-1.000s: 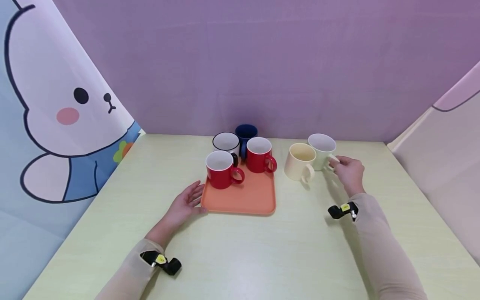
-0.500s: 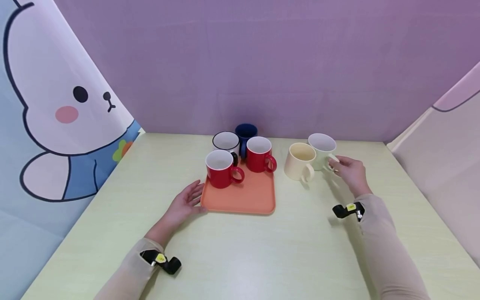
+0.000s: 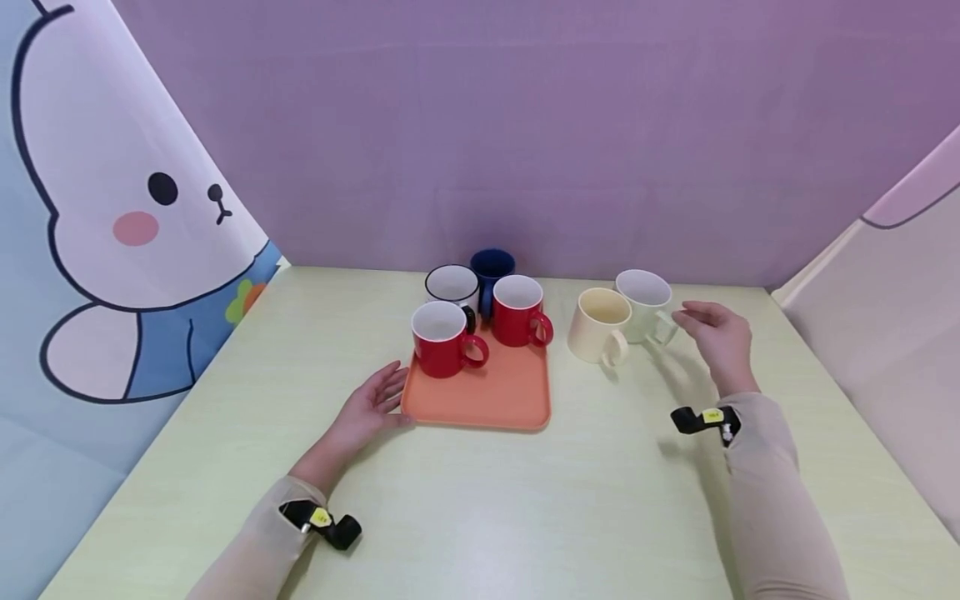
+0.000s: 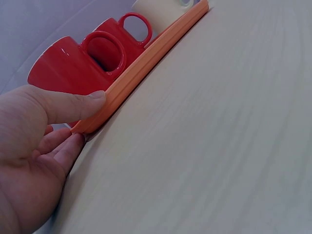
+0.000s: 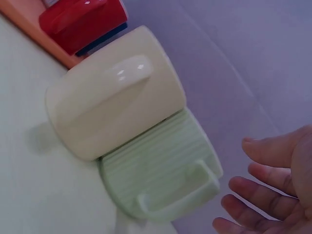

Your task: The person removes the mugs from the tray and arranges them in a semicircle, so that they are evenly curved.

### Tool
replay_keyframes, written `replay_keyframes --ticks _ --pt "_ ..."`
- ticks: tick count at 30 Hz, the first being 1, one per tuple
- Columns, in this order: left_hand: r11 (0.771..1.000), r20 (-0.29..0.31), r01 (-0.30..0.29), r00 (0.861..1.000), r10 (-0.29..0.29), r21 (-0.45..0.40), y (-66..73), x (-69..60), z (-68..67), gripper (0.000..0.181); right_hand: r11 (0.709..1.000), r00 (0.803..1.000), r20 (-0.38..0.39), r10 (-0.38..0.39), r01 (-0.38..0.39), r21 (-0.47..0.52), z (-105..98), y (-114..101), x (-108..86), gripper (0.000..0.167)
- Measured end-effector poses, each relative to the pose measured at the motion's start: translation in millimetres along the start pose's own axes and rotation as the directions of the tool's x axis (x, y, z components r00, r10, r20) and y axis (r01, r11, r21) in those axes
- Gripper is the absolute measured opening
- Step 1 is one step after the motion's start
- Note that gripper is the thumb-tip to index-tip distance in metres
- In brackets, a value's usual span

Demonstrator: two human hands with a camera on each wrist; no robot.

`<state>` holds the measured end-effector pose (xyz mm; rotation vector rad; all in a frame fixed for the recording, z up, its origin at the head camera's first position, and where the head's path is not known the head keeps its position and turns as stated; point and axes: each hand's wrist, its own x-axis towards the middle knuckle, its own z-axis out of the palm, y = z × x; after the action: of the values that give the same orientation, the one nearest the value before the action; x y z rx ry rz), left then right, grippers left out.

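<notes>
My left hand [image 3: 367, 410] is at the near left corner of the orange tray [image 3: 480, 400], thumb along the front edge and fingers loosely extended by the left side. Two red mugs, a front one [image 3: 440, 340] and a rear one [image 3: 517, 311], stand upright on the tray. My right hand [image 5: 273, 185] is just right of the pale green mug [image 5: 161, 170], holding nothing, with a gap from its handle. Beside that mug stands a cream mug [image 3: 599, 327]; both are upright on the table, close together.
Behind the front red mug is a white mug [image 3: 450, 283] with a dark rim and black handle. A dark blue mug [image 3: 492, 265] stands at the back. The purple backdrop [image 3: 525, 150] rises behind the light wooden table [image 3: 480, 517].
My right hand has let go of the pale green mug's handle and drawn away to the right. The left hand, tray and mugs stay in place.
</notes>
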<state>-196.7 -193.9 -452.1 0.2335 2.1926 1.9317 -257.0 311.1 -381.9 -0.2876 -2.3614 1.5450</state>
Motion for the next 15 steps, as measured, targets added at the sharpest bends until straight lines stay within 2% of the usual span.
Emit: replay_keyframes --ticks 2,7,11,15 --pt "1.0 0.002 0.0 1.0 0.0 0.003 -0.4 -0.2 -0.2 0.09 0.999 1.0 -0.024 0.01 -0.009 0.033 0.1 -6.2 -1.6 0.011" --pt "1.0 0.007 -0.008 1.0 0.008 0.003 -1.1 -0.5 -0.3 0.09 0.988 0.998 -0.047 -0.046 0.052 0.146 7.7 -21.9 -7.3 0.017" --pt "1.0 0.004 -0.007 1.0 0.007 0.005 -1.1 -0.7 -0.5 0.09 0.961 0.993 -0.045 -0.111 0.118 0.251 17.6 -31.9 -10.8 0.02" --pt "1.0 0.002 0.001 1.0 -0.001 0.008 -2.2 -0.5 -0.8 0.09 0.955 0.989 -0.017 -0.147 0.146 0.257 25.9 -39.1 -13.8 0.023"
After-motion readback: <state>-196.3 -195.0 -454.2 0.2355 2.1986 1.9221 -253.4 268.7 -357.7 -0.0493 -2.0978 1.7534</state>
